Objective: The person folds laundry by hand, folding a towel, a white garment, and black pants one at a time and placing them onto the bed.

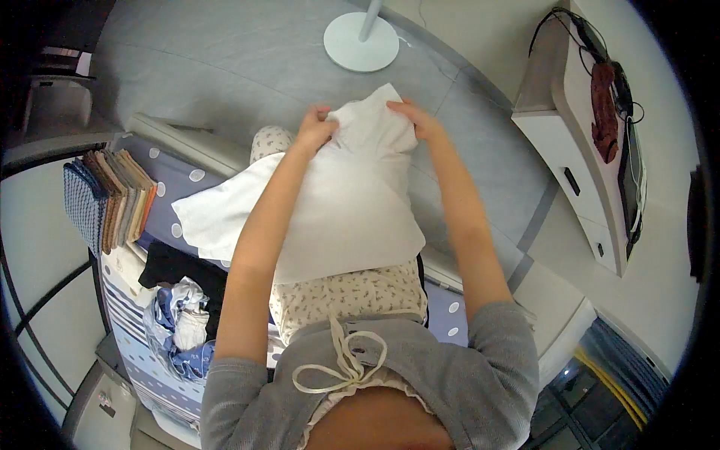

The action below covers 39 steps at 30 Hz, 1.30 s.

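Note:
A white cloth garment [349, 210] lies spread over my lap, with a sleeve-like flap [217, 210] reaching out to the left. Its far end is gathered and lifted a little between my hands. My left hand [316, 130] pinches the far left edge, fingers closed on the fabric. At the far right edge my right hand [416, 120] grips the cloth between thumb and fingers. Beneath the garment show light patterned trousers [352, 296]. Whether it is a T-shirt or another top, I cannot tell.
To the left, a stack of folded cloths [120, 195] stands on the bed [161, 191], near a black garment [176, 266] and a bag of crumpled clothes [184, 322]. Ahead is a round white stand base [361, 43]. A white drawer cabinet [559, 157] stands at right.

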### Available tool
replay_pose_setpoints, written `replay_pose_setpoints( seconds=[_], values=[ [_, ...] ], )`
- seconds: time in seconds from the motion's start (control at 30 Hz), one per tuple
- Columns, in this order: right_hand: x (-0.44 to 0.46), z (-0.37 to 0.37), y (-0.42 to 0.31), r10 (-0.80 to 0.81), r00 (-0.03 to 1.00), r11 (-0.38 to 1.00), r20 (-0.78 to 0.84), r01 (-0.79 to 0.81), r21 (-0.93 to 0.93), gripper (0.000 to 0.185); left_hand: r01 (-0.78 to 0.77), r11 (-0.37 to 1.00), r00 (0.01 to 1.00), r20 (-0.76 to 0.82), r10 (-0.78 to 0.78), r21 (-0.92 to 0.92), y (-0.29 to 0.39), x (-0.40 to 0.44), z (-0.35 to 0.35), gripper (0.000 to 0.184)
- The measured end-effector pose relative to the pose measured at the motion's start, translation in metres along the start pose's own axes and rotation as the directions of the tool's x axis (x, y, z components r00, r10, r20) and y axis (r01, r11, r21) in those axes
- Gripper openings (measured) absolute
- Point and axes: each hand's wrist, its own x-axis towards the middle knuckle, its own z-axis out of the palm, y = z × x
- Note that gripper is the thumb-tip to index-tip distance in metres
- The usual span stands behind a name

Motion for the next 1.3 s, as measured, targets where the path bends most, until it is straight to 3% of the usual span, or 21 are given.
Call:
replay_pose_setpoints(
  seconds=[0.03, 0.07, 0.1, 0.17, 0.23, 0.43, 0.53, 0.63, 0.73, 0.8, 0.93, 1.03, 1.13, 1.23, 1.3],
  values=[
    [-0.008, 0.004, -0.009, -0.028, 1.0, 0.999, 0.015, 0.028, -0.024, 0.059, -0.268, 0.92, 0.952, -0.067, 0.298, 0.287, 0.005, -0.005, 0.002, 0.035],
    [-0.015, 0.006, -0.015, -0.055, 0.998, 0.997, 0.03, 0.057, -0.047, 0.057, -0.46, 0.693, 0.817, -0.041, 0.575, 0.555, 0.011, -0.017, 0.005, 0.034],
    [-0.022, 0.008, -0.019, -0.081, 0.996, 0.994, 0.045, 0.084, -0.069, 0.055, -0.543, 0.359, 0.618, 0.071, 0.783, 0.759, 0.012, -0.031, 0.009, 0.033],
    [-0.036, 0.011, -0.025, -0.156, 0.986, 0.985, 0.065, 0.161, -0.067, 0.048, -0.779, 0.233, 0.541, 0.436, 0.719, 0.582, 0.007, -0.058, 0.026, 0.037],
    [-0.046, 0.009, -0.02, -0.244, 0.966, 0.96, 0.081, 0.253, -0.121, 0.041, -0.823, 0.232, 0.549, 0.622, 0.559, 0.518, 0.003, -0.09, 0.047, 0.038],
    [-0.084, 0.019, -0.022, -0.443, 0.884, 0.816, 0.147, 0.466, -0.342, 0.032, -0.736, 0.121, 0.635, 0.617, 0.465, 0.667, 0.005, -0.108, 0.067, 0.046],
    [-0.088, 0.026, -0.025, -0.458, 0.875, 0.804, 0.156, 0.483, -0.347, 0.035, -0.801, -0.06, 0.503, 0.725, 0.471, 0.595, -0.004, -0.111, 0.071, 0.05],
    [-0.065, 0.021, -0.023, -0.445, 0.886, 0.843, 0.131, 0.464, -0.272, 0.04, -0.767, -0.114, 0.534, 0.727, 0.431, 0.631, -0.022, -0.121, 0.076, 0.05],
    [-0.038, 0.015, -0.016, -0.415, 0.907, 0.888, 0.072, 0.421, -0.183, 0.04, -0.779, -0.088, 0.573, 0.762, 0.303, 0.621, -0.022, -0.134, 0.078, 0.043],
    [-0.03, 0.016, -0.016, -0.414, 0.91, 0.903, 0.036, 0.415, -0.11, 0.041, -0.784, -0.08, 0.567, 0.763, 0.309, 0.615, -0.036, -0.138, 0.082, 0.039],
    [-0.026, 0.014, -0.019, -0.439, 0.895, 0.876, 0.085, 0.447, -0.182, 0.043, -0.83, -0.055, 0.506, 0.79, 0.346, 0.555, -0.051, -0.143, 0.088, 0.03],
    [-0.025, 0.015, -0.02, -0.429, 0.898, 0.874, 0.097, 0.44, -0.207, 0.042, -0.859, -0.099, 0.472, 0.851, 0.229, 0.503, -0.052, -0.157, 0.088, 0.034],
    [-0.035, 0.018, -0.025, -0.424, 0.898, 0.869, 0.119, 0.44, -0.225, 0.041, -0.889, -0.005, 0.417, 0.813, 0.406, 0.458, -0.055, -0.178, 0.085, 0.03],
    [-0.052, 0.018, -0.028, -0.415, 0.898, 0.872, 0.144, 0.438, -0.22, 0.041, -0.845, 0.434, 0.526, 0.637, 0.563, 0.313, -0.053, -0.16, 0.078, 0.031],
    [-0.056, 0.017, -0.022, -0.374, 0.923, 0.914, 0.096, 0.384, -0.134, 0.041, -0.694, 0.513, 0.685, 0.242, 0.688, 0.504, -0.025, -0.122, 0.065, 0.038]
  ],
)
